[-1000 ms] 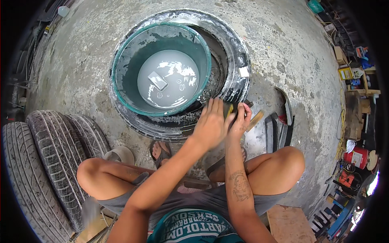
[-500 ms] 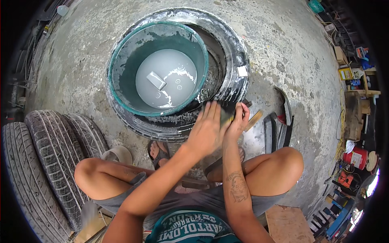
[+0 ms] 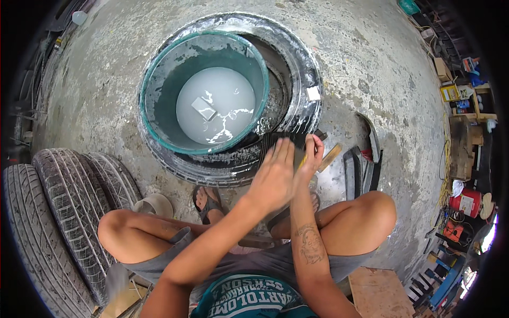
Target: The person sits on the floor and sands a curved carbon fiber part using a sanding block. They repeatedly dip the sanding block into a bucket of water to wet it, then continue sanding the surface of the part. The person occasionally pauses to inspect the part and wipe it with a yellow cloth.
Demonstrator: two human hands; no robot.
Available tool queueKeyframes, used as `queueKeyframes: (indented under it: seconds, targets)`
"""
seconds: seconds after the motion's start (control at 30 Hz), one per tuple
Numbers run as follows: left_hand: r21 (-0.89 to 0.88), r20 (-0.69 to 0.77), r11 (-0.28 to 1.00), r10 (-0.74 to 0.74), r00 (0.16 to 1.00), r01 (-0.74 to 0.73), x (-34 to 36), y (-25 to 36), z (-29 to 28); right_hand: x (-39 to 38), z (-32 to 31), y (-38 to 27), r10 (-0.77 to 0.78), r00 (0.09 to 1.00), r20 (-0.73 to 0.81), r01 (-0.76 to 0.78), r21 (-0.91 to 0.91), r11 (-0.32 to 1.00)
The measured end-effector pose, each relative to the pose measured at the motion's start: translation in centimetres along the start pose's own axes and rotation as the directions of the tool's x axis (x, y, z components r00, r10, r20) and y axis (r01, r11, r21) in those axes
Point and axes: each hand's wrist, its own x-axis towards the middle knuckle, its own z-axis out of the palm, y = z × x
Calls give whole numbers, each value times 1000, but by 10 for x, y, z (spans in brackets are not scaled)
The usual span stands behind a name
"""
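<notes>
A teal tub (image 3: 159,69) of milky liquid, with a pale rectangular block (image 3: 204,108) in it, rests in a tyre (image 3: 306,74) lying flat. At the tyre's near right, my left hand (image 3: 273,177) lies with straightened, slightly blurred fingers against a black ridged piece (image 3: 283,142). My right hand (image 3: 307,161) is beside it, fingers curled round the piece's right end. A small yellow item under my left thumb is mostly hidden. A wooden stick (image 3: 330,156) is just right of my right hand.
Worn tyres (image 3: 63,201) stand at lower left beside a grey container (image 3: 156,204). Curved dark strips (image 3: 354,172) lie on the floor at right, with a plywood board (image 3: 382,294) below. Shelving clutter and a red canister (image 3: 465,203) line the right edge. My sandalled feet are below the tyre.
My left hand has moved slightly down over the last second, its fingers still straight. My right hand stays closed in nearly the same place. The liquid's ripples have shifted.
</notes>
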Motion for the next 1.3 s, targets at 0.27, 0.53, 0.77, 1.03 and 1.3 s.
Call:
queueKeyframes:
  seconds: [0.27, 0.53, 0.77, 1.03, 1.3]
  targets:
    - [-21, -37, 999, -26, 999, 25, 15, -1, 6, 7, -3, 7, 10, 1000, -9, -10, -49, 999]
    - [-77, 33, 992, -97, 995, 99, 32, -2, -3, 7, 2, 6, 89, 995, -34, -91, -38, 995]
    - [-144, 64, 981, -121, 991, 129, 35, 0, -7, 7, -6, 14, 44, 999, -1, -44, -33, 998]
    - [-59, 83, 998, -13, 996, 18, 32, 0, -2, 5, 1, 10, 53, 998, -34, -55, -65, 996]
    - [-11, 83, 997, -79, 993, 80, 23, -3, 0, -5, 1, 11, 19, 999, 30, -11, -247, 969]
